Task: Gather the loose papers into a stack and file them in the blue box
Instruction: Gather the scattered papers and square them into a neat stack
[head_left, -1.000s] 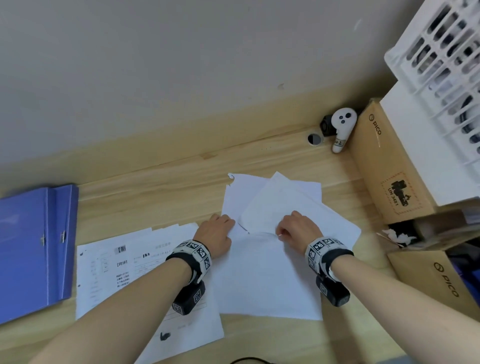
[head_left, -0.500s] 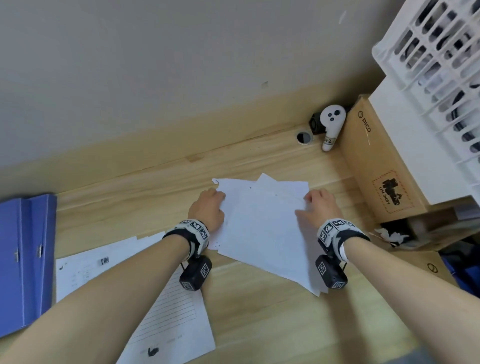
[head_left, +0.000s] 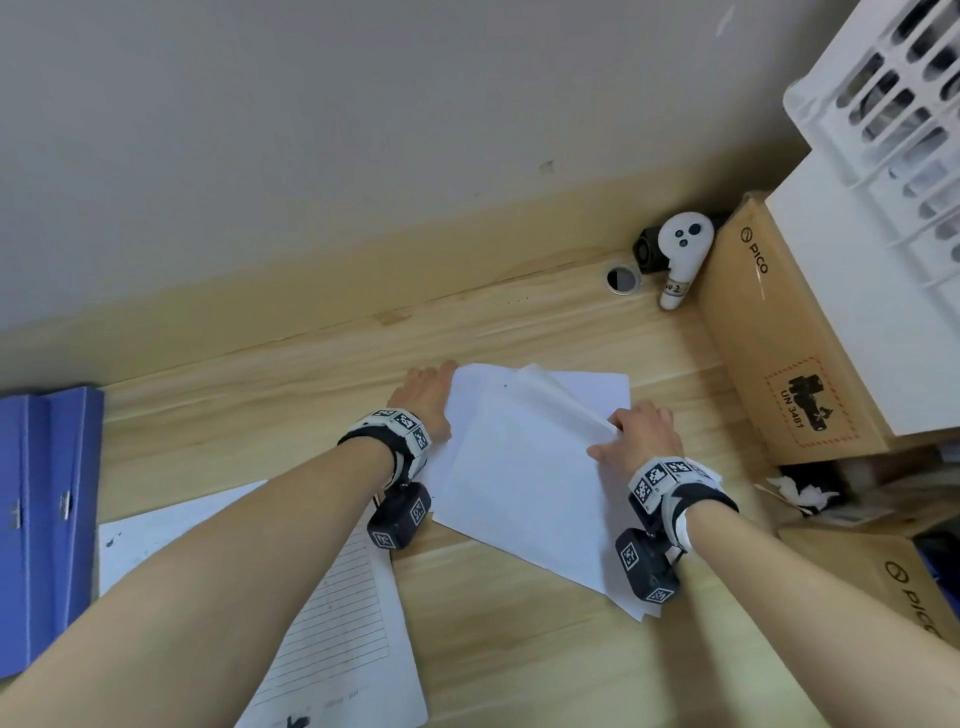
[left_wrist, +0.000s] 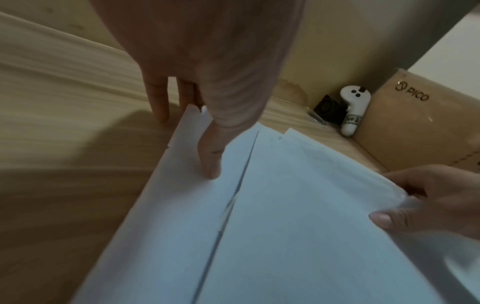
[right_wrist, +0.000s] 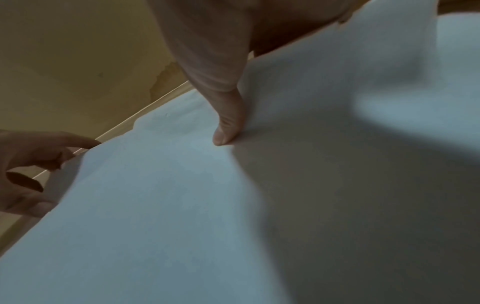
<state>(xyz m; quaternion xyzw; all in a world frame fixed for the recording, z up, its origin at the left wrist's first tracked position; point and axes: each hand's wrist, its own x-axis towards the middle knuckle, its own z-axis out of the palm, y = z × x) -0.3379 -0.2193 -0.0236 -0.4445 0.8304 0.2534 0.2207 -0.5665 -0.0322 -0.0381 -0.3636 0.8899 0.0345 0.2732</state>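
A loose pile of blank white papers (head_left: 519, 483) lies askew on the wooden desk (head_left: 260, 415). My left hand (head_left: 423, 397) is at the pile's far left corner: its thumb (left_wrist: 210, 162) presses on the bottom sheet and its straight fingers (left_wrist: 158, 102) stand against the edge. My right hand (head_left: 639, 436) pinches the right edge of the top sheets (left_wrist: 337, 174), which curl up off the desk. The blue box (head_left: 47, 519) lies flat at the far left. Printed and lined sheets (head_left: 337, 613) lie under my left forearm.
A brown cardboard box (head_left: 779, 338) with a white box and a white crate (head_left: 893, 104) on top stands at the right. A second carton (head_left: 883, 571) sits nearer. A white controller (head_left: 680, 254) and a cable hole (head_left: 622, 279) are by the wall.
The blank papers have slid away from the printed sheets toward the wall. Both hands have gone from the pile's top to its left and right edges. The right hand has lifted its edge.
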